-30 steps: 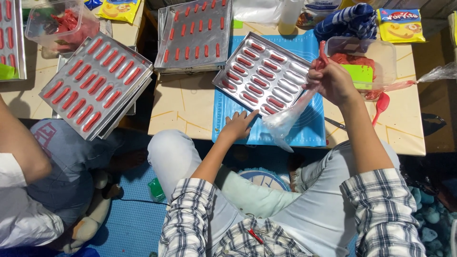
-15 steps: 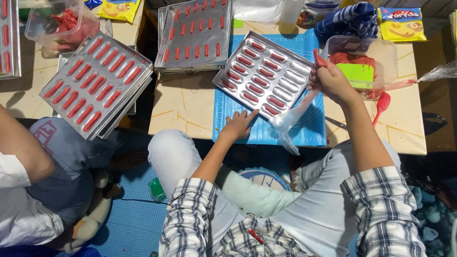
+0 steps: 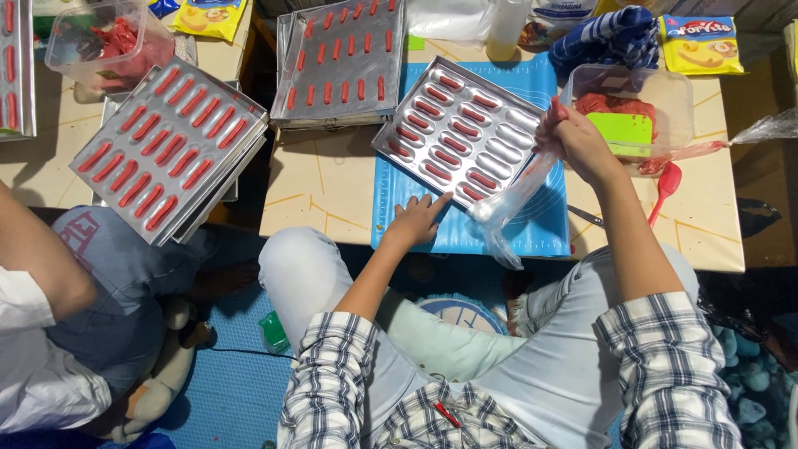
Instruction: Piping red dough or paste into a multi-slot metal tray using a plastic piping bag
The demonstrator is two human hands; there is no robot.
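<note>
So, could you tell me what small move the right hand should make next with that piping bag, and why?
Probably lower the piping bag to the empty cavities on the metal mould tray. The right hand grips its top, the left hand steadies the tray's near edge, and the right-side cavities look unfilled.

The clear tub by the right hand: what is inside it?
The tub holds red paste and a green card. The right hand covers its near corner.

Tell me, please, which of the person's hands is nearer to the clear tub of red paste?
The right hand, gripping a plastic bag beside the clear tub. The left hand rests across the metal mould tray.
</note>
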